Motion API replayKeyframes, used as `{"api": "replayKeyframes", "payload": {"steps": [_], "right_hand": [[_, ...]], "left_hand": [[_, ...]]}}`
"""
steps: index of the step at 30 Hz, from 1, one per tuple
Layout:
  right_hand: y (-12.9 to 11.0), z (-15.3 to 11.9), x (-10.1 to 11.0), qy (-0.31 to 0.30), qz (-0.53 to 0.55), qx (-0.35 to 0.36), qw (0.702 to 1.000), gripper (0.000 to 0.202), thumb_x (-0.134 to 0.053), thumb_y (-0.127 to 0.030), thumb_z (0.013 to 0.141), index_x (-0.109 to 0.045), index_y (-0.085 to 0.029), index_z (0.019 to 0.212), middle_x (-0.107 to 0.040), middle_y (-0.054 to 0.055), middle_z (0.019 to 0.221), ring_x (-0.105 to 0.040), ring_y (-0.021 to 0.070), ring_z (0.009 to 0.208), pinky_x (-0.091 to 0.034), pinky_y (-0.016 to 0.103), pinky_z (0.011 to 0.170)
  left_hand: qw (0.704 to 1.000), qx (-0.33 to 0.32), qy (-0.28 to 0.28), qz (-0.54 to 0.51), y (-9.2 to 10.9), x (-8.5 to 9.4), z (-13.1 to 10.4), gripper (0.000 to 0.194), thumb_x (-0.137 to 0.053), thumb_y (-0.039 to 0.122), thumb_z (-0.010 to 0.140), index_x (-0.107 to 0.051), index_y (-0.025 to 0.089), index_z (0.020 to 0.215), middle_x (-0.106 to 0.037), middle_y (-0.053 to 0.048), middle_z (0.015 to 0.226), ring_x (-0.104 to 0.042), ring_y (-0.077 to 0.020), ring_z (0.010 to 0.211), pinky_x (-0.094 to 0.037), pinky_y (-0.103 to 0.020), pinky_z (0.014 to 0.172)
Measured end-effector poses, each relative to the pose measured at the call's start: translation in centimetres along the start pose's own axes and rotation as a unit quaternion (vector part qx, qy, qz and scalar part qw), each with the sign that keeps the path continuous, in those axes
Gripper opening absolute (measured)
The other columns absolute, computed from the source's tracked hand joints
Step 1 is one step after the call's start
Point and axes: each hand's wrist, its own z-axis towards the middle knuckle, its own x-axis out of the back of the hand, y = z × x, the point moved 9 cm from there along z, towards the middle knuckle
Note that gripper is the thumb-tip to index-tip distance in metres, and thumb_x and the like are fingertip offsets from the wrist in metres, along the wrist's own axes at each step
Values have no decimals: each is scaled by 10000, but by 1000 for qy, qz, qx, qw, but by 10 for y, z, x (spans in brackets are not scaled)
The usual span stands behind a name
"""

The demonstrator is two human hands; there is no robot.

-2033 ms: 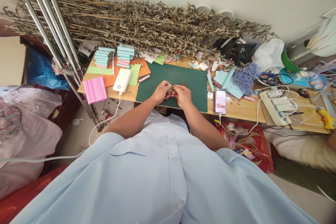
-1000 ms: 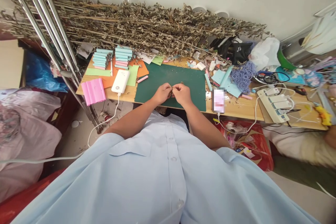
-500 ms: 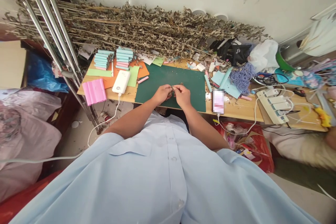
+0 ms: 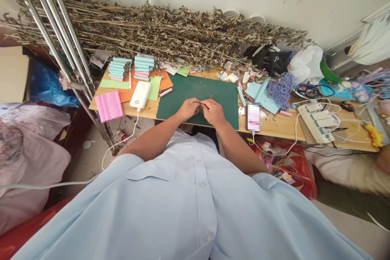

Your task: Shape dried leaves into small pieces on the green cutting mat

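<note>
My left hand (image 4: 189, 109) and my right hand (image 4: 212, 112) meet over the front part of a dark green cutting mat (image 4: 176, 89). Both are closed, with thumbs and forefingers pinched together at the same spot. Between them is a bit of dried plant (image 4: 199, 102), small and mostly covered by the fingers. Brown dried leaf (image 4: 210, 97) shows just beyond my right knuckles. Small crumbs lie on the mat.
Dried leafy stalks (image 4: 183, 28) are heaped along the wall. Left of the mat are blue and pink paper rolls (image 4: 144, 65), a white power bank (image 4: 141, 94) and pink paper (image 4: 109, 106). Rightward lie a phone (image 4: 253, 118), purple cord (image 4: 280, 89) and a power strip (image 4: 317, 120).
My right hand has turned slightly and its fingers have closed in toward my left fingertips. Less of the dried plant shows between the hands. My left hand stays almost in place.
</note>
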Motion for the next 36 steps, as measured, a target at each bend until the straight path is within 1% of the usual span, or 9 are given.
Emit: {"api": "replayKeyframes", "payload": {"steps": [6, 10, 13, 16, 19, 25, 29, 32, 36], "right_hand": [[18, 0, 3, 47, 47, -116, 991, 114, -640, -219, 765, -747, -227, 802, -758, 47, 811, -703, 223, 804, -597, 372, 845], [50, -9, -16, 66, 283, -300, 908, 85, -653, -220, 687, -707, -206, 751, -657, -19, 597, -631, 160, 550, -577, 296, 558], [59, -14, -21, 98, 368, -335, 862, 99, -666, -226, 681, -698, -197, 771, -662, -25, 619, -622, 136, 533, -572, 274, 536], [55, -13, -10, 109, 287, -283, 909, 119, -667, -263, 740, -723, -205, 827, -682, -15, 651, -655, 159, 591, -602, 306, 604], [31, -8, 2, 75, 113, -142, 981, 147, -620, -260, 822, -750, -226, 882, -745, 35, 814, -705, 209, 803, -618, 380, 823], [4, -8, 4, 24, -24, 19, 999, 238, -515, -210, 917, -743, -233, 983, -752, 108, 1073, -685, 252, 1053, -543, 416, 1014], [5, -9, 4, 17, 3, 2, 1000, 201, -549, -234, 911, -742, -242, 967, -756, 96, 1070, -686, 247, 1049, -541, 417, 1021], [19, -9, 1, 33, 86, -91, 992, 151, -601, -277, 869, -736, -238, 924, -750, 49, 891, -700, 213, 856, -597, 388, 885], [49, -15, -19, 71, 286, -278, 914, 118, -675, -318, 780, -692, -216, 837, -643, -30, 632, -608, 141, 554, -572, 280, 563]], "left_hand": [[998, -30, -22, 47, 3, -4, 1, 136, -531, 136, 827, -541, 168, 695, -486, 45, 484, -411, -69, 423, -288, -202, 465], [999, -18, -40, 19, -2, -5, 3, 103, -556, 171, 834, -558, 166, 732, -491, 46, 485, -396, -67, 409, -264, -200, 453], [999, -11, -50, 6, -3, -5, 3, 76, -578, 186, 833, -576, 163, 761, -493, 45, 489, -393, -67, 408, -254, -197, 447], [999, 0, -37, 8, -3, -3, 3, 63, -587, 188, 833, -587, 162, 776, -505, 40, 503, -401, -67, 410, -249, -194, 440], [1000, 22, -22, 2, -4, -2, 2, 72, -565, 179, 842, -590, 162, 777, -508, 32, 516, -418, -71, 414, -240, -196, 430], [999, 29, -25, -3, -2, -3, 2, 148, -572, 222, 883, -563, 167, 747, -505, 28, 524, -423, -70, 416, -233, -196, 423], [999, 18, -25, 13, -1, -3, 1, 132, -583, 196, 876, -562, 168, 749, -487, 45, 501, -400, -60, 407, -241, -188, 429], [999, 8, -23, 23, 0, -2, 1, 130, -556, 167, 871, -562, 168, 741, -488, 48, 493, -401, -60, 406, -247, -188, 430], [999, -15, -24, 31, 2, -2, -1, 129, -527, 136, 857, -577, 161, 741, -495, 44, 499, -406, -59, 415, -257, -187, 434]]}}
